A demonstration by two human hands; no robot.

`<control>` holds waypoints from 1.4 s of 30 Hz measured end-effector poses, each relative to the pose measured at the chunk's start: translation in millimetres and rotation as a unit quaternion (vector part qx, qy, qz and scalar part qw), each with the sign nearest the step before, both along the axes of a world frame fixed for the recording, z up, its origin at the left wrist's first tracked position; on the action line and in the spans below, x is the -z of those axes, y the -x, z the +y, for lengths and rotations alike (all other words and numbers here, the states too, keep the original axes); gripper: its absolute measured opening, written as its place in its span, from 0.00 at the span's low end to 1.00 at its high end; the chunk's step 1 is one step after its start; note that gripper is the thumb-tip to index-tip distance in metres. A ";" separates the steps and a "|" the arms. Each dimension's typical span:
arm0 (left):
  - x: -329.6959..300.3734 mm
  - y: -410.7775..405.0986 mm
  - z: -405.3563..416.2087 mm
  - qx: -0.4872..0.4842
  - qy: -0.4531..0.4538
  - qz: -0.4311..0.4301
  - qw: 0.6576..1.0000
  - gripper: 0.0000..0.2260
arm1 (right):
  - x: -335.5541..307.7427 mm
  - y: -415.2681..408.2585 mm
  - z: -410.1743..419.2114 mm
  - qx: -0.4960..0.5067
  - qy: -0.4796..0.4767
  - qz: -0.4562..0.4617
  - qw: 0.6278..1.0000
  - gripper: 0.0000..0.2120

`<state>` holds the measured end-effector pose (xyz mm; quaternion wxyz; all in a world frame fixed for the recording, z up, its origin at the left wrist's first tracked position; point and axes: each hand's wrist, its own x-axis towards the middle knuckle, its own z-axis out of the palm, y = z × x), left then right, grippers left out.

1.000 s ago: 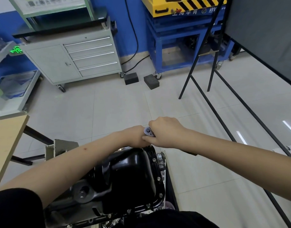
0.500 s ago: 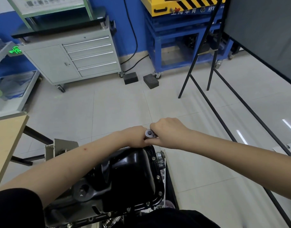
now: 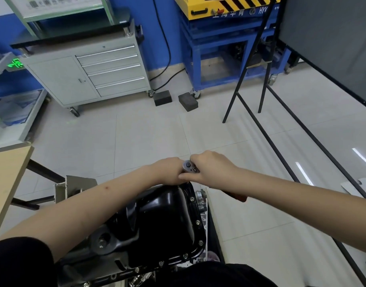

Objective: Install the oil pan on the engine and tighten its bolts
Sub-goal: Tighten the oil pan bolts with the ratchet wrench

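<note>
A glossy black oil pan (image 3: 157,220) sits on the engine (image 3: 99,264) at the bottom centre, with several bolts (image 3: 197,222) along its right flange. At its far edge my right hand (image 3: 211,168) grips a ratchet wrench whose silver head (image 3: 187,165) shows between my hands; its reddish handle end (image 3: 238,197) sticks out under my right wrist. My left hand (image 3: 167,169) is curled beside the ratchet head at the pan's far rim; what its fingers hold is hidden.
A wooden table corner (image 3: 6,183) stands at the left. Across the tiled floor are a grey wheeled drawer cabinet (image 3: 90,71), two dark blocks (image 3: 175,100), a blue and yellow machine stand (image 3: 229,48), and a black frame (image 3: 281,129) with a dark panel on the right.
Both hands and the ratchet head have stayed at the pan's far edge, shifting only slightly; my right hand has swung a little away from me around the ratchet head.
</note>
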<state>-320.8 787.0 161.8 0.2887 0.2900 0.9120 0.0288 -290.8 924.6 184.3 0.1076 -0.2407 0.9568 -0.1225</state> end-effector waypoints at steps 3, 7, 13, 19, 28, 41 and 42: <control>0.8 1.9 -0.8 0.003 -0.016 -0.013 1.000 0.06 | -4.6 1.7 0.0 -0.028 -0.021 0.005 0.999 0.19; 5.6 2.3 -0.9 -0.007 -0.037 -0.024 0.999 0.10 | -20.0 16.6 7.5 -0.152 -0.083 0.033 0.984 0.09; 2.7 3.9 -2.1 -0.024 -0.058 -0.040 0.997 0.09 | -16.6 13.5 4.0 -0.154 -0.081 0.112 0.978 0.07; -2.9 3.9 -1.9 -0.005 -0.030 -0.041 0.999 0.10 | -3.2 -0.6 -7.2 -0.061 -0.039 0.041 0.997 0.17; -1.7 4.4 -2.0 0.003 -0.052 -0.020 0.998 0.11 | -19.8 15.3 -1.2 -0.123 -0.068 0.095 0.985 0.12; 0.5 5.5 -3.9 -0.009 -0.064 -0.044 0.997 0.17 | -14.4 10.2 -1.6 -0.102 -0.048 0.071 0.991 0.14; 1.5 4.6 -3.8 -0.014 -0.066 -0.042 0.997 0.15 | -15.9 11.3 -0.8 -0.135 -0.059 0.102 0.984 0.12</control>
